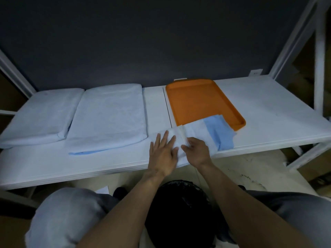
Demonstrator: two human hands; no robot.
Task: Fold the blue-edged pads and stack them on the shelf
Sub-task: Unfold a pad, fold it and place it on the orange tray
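Observation:
A white pad with a blue edge (206, 133) lies partly folded at the front of the white shelf (268, 108), its far corner overlapping the orange tray (198, 99). My left hand (163, 153) lies flat on the pad's left part with fingers straight. Just right of it, my right hand (196, 151) pinches a fold of the pad with curled fingers. Two stacks of folded pads sit on the left: one at the far left (41, 115) and one beside it (109, 115).
The shelf's white frame posts (318, 56) rise at the right, with a dark wall behind. A black bin (180, 212) stands on the floor between my knees, under the shelf's front edge. Cardboard boxes show at the far right.

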